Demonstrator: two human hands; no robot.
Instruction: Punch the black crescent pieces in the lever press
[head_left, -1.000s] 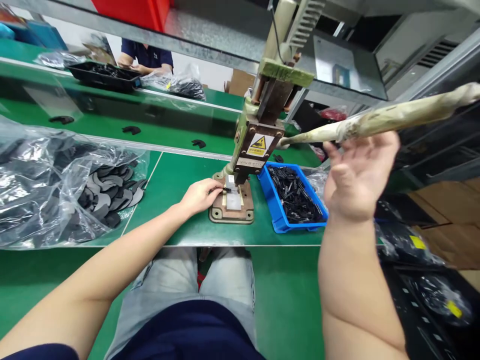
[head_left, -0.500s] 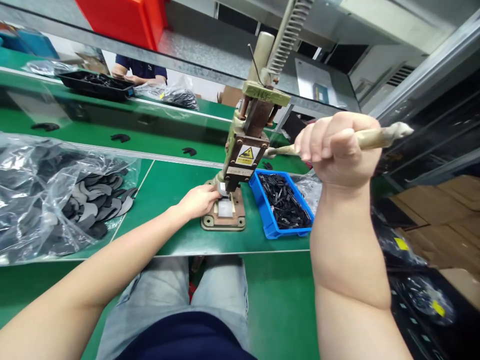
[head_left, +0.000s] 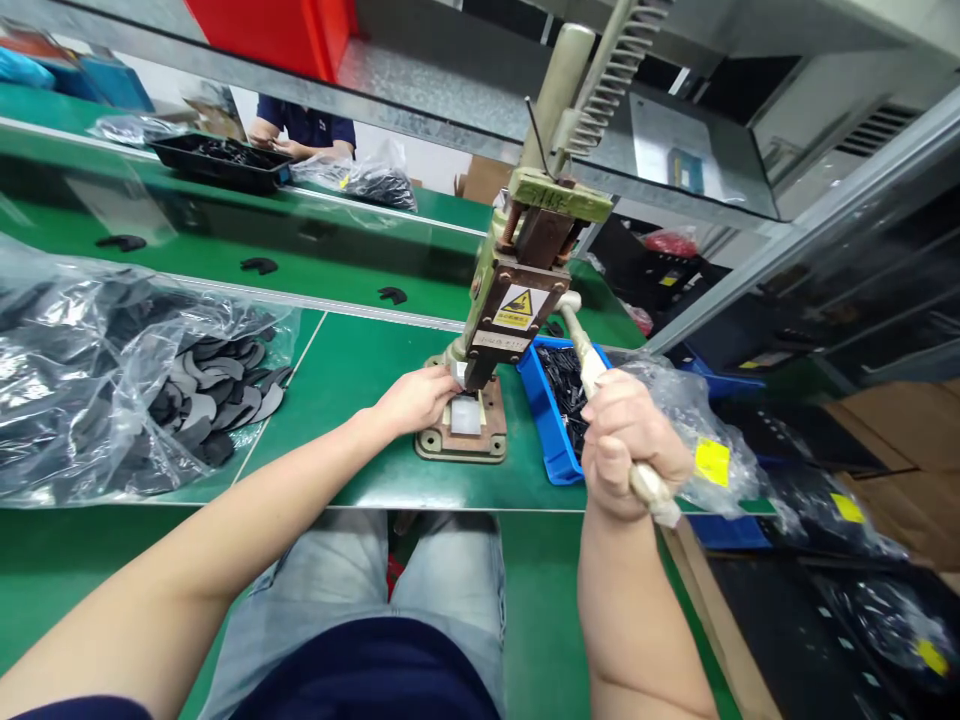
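A green hand press [head_left: 517, 250] stands on the green table [head_left: 360, 350] in front of the person, its ram lowered close over the base plate [head_left: 448, 443]. On the press's front face sits a warning sticker [head_left: 516, 306], white above and yellow below, with a black-edged triangle enclosing a hand pictogram; the line of print beneath it is too small to read. Under the sticker runs a pale label strip [head_left: 500, 342] whose characters blur together, and dark marks on the green crosspiece [head_left: 559, 195] look like writing, though I cannot make them out. The right hand [head_left: 630, 440] is closed around the pale, wrapped lever [head_left: 576, 332]. The left hand [head_left: 416, 400] reaches in from the side with fingers bent, its fingertips at the ram's lower end; whether they pinch a piece I cannot tell. Beside the base, a blue bin [head_left: 535, 390] holds small black parts [head_left: 562, 380]. Just right of it, a clear bag [head_left: 679, 395] bears a yellow label [head_left: 712, 460], its text illegible. To the left, another plastic bag [head_left: 67, 400] spills dark grey curved pieces [head_left: 217, 390].
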